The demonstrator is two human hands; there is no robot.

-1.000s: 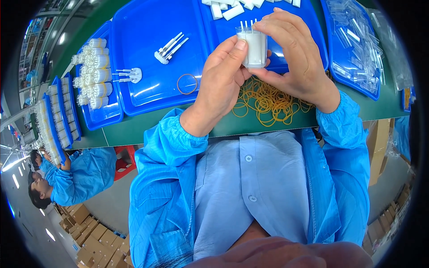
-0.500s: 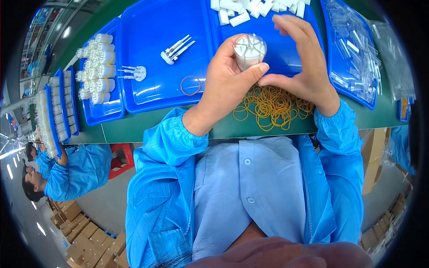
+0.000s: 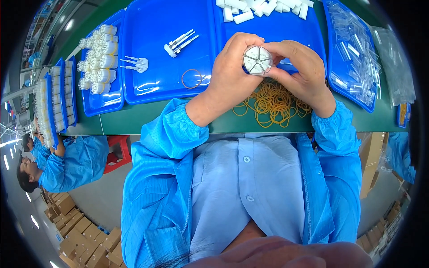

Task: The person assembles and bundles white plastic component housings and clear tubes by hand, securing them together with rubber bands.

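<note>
My left hand (image 3: 230,67) is wrapped round a cylindrical bundle (image 3: 258,60) of white pieces in clear plastic, its round end showing several wedge-shaped segments. My right hand (image 3: 301,67) grips the same bundle from the right, thumb and fingers closed at its rim. The bundle's sides are mostly hidden by my fingers. Below my hands lies a heap of tan rubber bands (image 3: 275,106) on the green table (image 3: 147,119). One loose rubber band (image 3: 191,85) lies in the blue tray (image 3: 156,71) to the left, near two white pronged plastic parts (image 3: 181,43).
Finished-looking white bundles (image 3: 102,60) with yellow bands fill a narrow blue tray at left. White cylinders (image 3: 243,17) lie in the far tray. Clear plastic pieces (image 3: 353,53) fill the right tray, beside a clear bag (image 3: 389,62). A co-worker (image 3: 67,156) sits at far left.
My right hand has come in from the right and closed on the bundle. The bundle has tilted, so its segmented end faces up toward me.
</note>
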